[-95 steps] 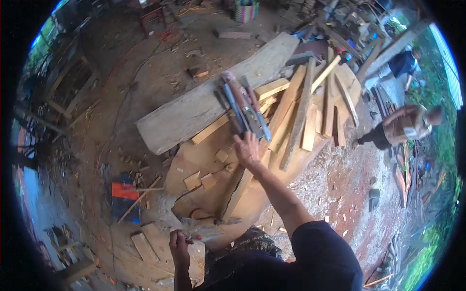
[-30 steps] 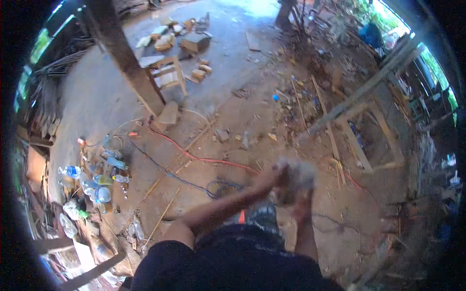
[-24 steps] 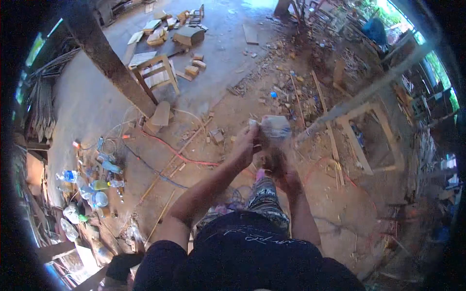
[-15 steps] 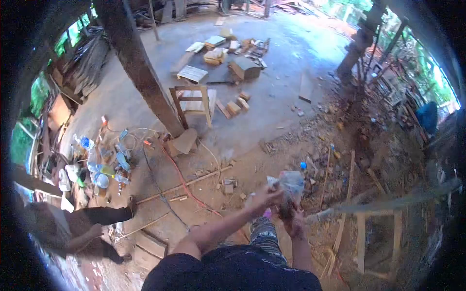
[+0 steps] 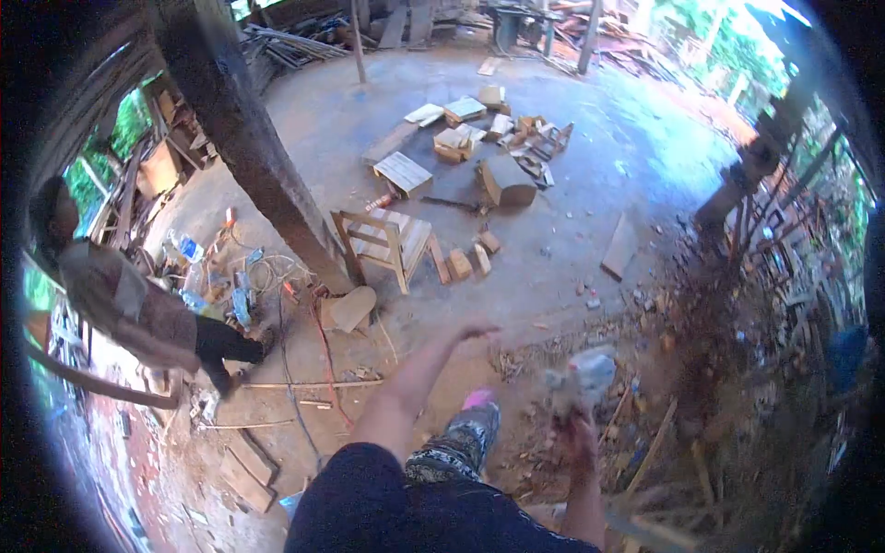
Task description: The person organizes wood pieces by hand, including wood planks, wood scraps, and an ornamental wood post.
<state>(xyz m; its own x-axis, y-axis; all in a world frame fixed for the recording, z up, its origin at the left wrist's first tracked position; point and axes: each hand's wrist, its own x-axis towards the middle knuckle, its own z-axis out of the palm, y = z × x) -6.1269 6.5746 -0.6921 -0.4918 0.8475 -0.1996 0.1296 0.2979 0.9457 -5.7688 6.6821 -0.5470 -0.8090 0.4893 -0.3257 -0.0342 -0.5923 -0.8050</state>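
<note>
My right hand (image 5: 578, 435) grips a crumpled, clear-whitish plastic bag (image 5: 593, 371), out in front of my right side. What lies inside the bag is too blurred to make out. My left hand (image 5: 474, 334) is stretched forward over the floor, apart from the bag, its fingers extended and holding nothing. Below and between my arms shows my leg in patterned trousers (image 5: 456, 452), with a pink shoe or sock tip (image 5: 478, 398).
Wooden blocks (image 5: 505, 180) and a small slatted wooden piece (image 5: 392, 241) lie ahead. A thick post (image 5: 249, 138) leans at left, near another person (image 5: 138, 300), bottles (image 5: 189, 249) and cords (image 5: 324, 355). Rubble and sticks (image 5: 654, 442) cover the ground at right.
My left hand has let go of the bag and moved away from it to the left. The bag stays in my right hand. My view has shifted, and the other person appears more upright.
</note>
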